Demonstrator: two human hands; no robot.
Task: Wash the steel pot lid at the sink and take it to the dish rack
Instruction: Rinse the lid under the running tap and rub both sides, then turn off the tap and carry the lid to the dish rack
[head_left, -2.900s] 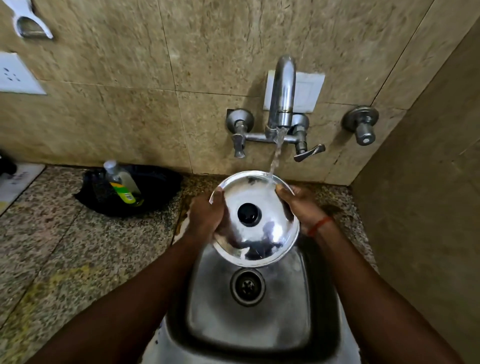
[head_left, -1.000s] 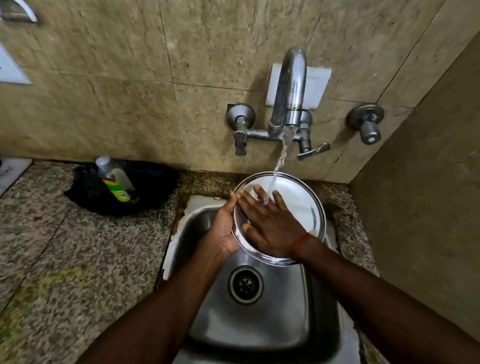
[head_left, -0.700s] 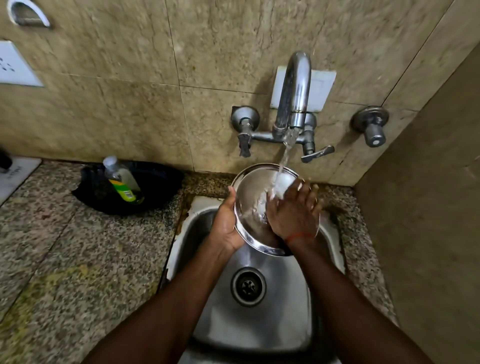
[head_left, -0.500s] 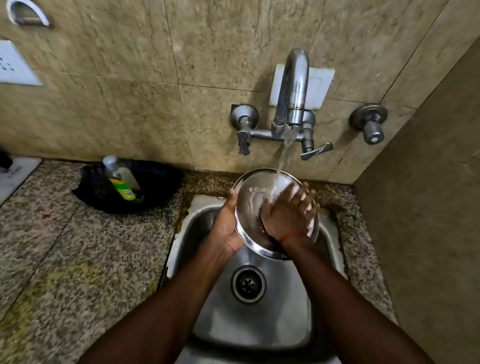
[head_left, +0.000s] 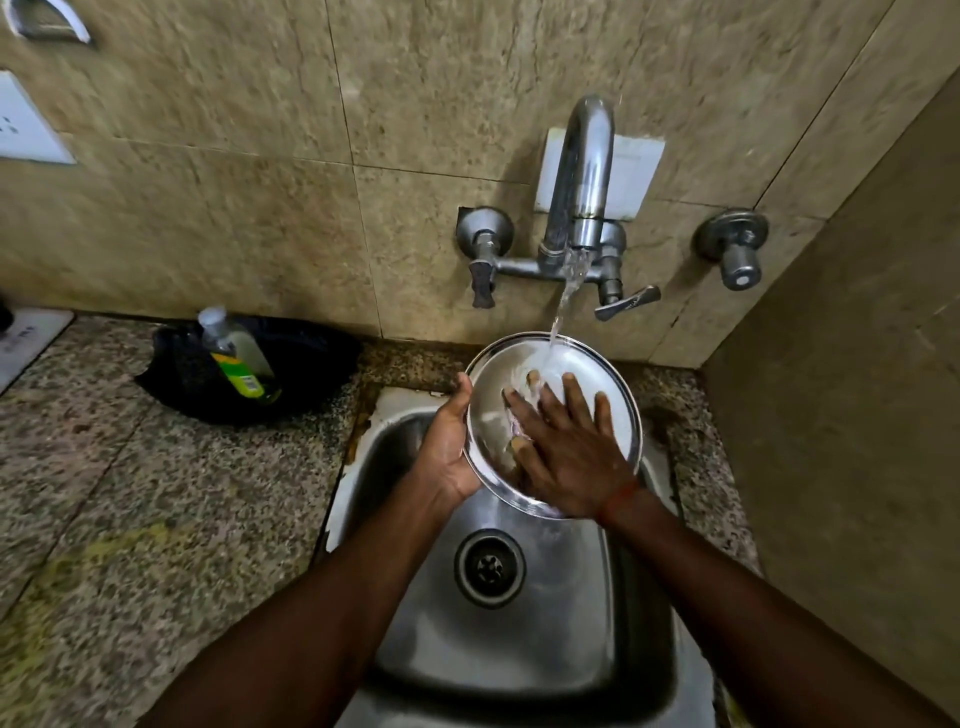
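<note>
Lid over sink, under water

Steel lid tilted, under tap water

A soap bottle leans in a black basin on the granite counter.

A single head-worn wide-angle view looks steeply down, close over the sink, facing the tiled wall.
</note>
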